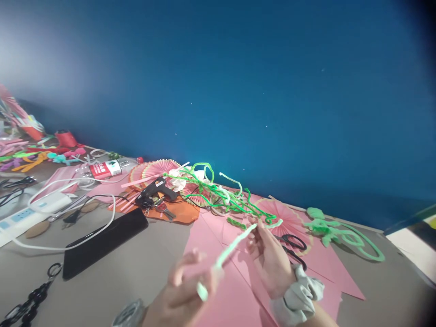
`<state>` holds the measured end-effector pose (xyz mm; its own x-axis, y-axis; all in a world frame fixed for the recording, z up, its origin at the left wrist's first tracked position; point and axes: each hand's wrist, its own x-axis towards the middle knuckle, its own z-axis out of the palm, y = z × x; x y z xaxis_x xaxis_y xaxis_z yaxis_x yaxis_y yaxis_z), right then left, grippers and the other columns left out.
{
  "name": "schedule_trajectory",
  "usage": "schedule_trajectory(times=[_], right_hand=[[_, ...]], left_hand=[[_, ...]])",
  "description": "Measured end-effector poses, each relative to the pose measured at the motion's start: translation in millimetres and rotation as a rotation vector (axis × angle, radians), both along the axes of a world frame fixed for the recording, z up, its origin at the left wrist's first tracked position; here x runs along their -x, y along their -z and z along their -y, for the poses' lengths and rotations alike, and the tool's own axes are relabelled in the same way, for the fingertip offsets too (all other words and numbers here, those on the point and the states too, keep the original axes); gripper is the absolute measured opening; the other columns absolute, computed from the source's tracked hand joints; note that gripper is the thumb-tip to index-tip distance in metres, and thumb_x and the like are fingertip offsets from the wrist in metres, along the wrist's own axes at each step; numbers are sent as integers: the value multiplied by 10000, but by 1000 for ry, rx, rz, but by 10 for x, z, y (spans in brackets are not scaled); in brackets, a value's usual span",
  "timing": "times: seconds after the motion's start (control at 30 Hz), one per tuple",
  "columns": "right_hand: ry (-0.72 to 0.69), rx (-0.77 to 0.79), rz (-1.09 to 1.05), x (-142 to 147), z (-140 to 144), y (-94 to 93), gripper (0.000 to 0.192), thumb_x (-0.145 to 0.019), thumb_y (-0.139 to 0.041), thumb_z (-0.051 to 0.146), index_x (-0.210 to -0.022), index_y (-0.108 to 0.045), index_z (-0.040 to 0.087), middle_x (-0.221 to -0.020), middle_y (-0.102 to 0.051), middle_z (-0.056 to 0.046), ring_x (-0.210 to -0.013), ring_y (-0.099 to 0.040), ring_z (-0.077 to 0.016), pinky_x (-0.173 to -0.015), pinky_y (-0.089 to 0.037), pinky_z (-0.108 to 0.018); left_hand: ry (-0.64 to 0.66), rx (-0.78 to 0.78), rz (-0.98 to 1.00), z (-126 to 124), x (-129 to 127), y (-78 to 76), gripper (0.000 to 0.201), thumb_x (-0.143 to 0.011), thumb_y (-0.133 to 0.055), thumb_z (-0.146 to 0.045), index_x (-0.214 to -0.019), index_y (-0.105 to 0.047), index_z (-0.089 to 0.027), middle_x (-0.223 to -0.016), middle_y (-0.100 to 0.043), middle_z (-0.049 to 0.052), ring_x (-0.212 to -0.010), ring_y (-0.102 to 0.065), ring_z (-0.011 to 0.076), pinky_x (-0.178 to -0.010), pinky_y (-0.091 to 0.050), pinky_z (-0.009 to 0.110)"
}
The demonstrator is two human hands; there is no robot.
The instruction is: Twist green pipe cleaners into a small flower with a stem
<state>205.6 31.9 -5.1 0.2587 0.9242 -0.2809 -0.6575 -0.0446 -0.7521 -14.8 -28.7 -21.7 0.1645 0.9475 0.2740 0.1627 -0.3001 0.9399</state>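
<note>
A: Largest first. Setting?

B: Blue wall ahead of you, grey table below it. Pink paper lay spread under your hands. Just beyond your right side, a tangle of green strands.

A: Hands?

B: Your left hand was low and nearer you, fingers closed round the stem; blurred, so firmness couldn't be told. Your right hand was farther out, pinching it at the fingertips. Scissors lay just to the right of that hand.

A: Which hand was nearer the stem?

B: Neither; you had both on it. It spanned the gap between them, long axis slanting from near left to far right. From your left hand it ran forward and right; from your right, back and left.

A: Its ends?

B: One stub poked out below your left fingers, toward you. The other seemed to emerge past your right fingertips, pointing right, close against the tangle.
</note>
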Motion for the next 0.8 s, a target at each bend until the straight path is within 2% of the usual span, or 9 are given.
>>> schedule_trajectory(times=[0.07, 0.17, 0.27, 0.33, 0.43, 0.53, 0.6, 0.73, 0.8], right_hand=[[-33, -4, 4, -90, -60, -57, 193, -640, -760, 270, -770, -651, 177, -681, -640, 30, -511, -550, -83, -433, -495, -150], [-78, -5, 21, -228, -152, -174, 112, -699, -697, 228, -772, -644, 161, -682, -633, 12, -522, -560, -98, -444, -498, -176], [-91, -32, 34, -350, -214, -309, 57, -739, -631, 211, -772, -632, 164, -674, -607, 19, -526, -552, -87, -481, -494, -176], [-102, -53, 44, -423, -221, -408, 45, -744, -605, 208, -753, -620, 167, -714, -610, 13, -550, -561, -89, -529, -505, -195], [-153, -58, 60, -523, -174, -581, 65, -737, -604, 226, -715, -604, 165, -646, -568, 13, -544, -553, -106, -530, -503, -229], [-256, -73, 57, -589, -87, -753, 88, -740, -612, 239, -695, -609, 164, -469, -384, 65, -424, -432, -80, -469, -467, -222], [-308, -84, 60, -593, -30, -831, 94, -747, -606, 238, -680, -611, 172, -440, -304, 83, -387, -353, -64, -473, -462, -224], [-326, -100, 121, -504, 38, -851, 125, -749, -613, 290, -681, -620, 185, -445, -308, 70, -412, -368, -83, -460, -444, -237], [-323, -138, 128, -446, 44, -813, 138, -751, -621, 303, -685, -626, 182, -458, -346, 62, -432, -392, -88, -445, -438, -225]], left_hand=[[201, -69, -36, -10, -9, -25, 352, -676, -556, -655, -854, -718, -397, -901, -739, 1, -990, -633, 268, -998, -380, 440], [488, -194, -126, 7, -80, -40, 256, -824, -471, -529, -904, -700, -448, -815, -744, -37, -898, -673, 216, -981, -405, 389], [531, -240, -186, 17, -176, -3, 290, -903, -388, -436, -1044, -639, -466, -857, -740, -63, -932, -663, 193, -1042, -323, 388], [541, -284, -220, -5, -215, 5, 266, -896, -442, -384, -1077, -625, -452, -870, -741, -60, -948, -652, 195, -1072, -269, 406], [507, -313, -274, -49, -209, -69, 210, -859, -524, -304, -952, -681, -407, -799, -745, -36, -880, -648, 206, -1037, -319, 426], [469, -306, -317, -38, -171, -187, 171, -836, -529, -248, -768, -671, -314, -727, -707, 14, -778, -610, 209, -846, -463, 379], [376, -279, -293, 4, -161, -224, 165, -839, -503, -230, -704, -594, -255, -681, -638, 33, -694, -560, 186, -700, -479, 321], [-26, 58, -59, 31, -181, -179, 207, -917, -388, -311, -734, -435, -228, -624, -450, -26, -553, -451, 115, -546, -427, 228], [-114, 239, 115, -28, -176, -148, 189, -933, -343, -377, -819, -406, -240, -606, -439, -53, -501, -442, 104, -480, -413, 211]])
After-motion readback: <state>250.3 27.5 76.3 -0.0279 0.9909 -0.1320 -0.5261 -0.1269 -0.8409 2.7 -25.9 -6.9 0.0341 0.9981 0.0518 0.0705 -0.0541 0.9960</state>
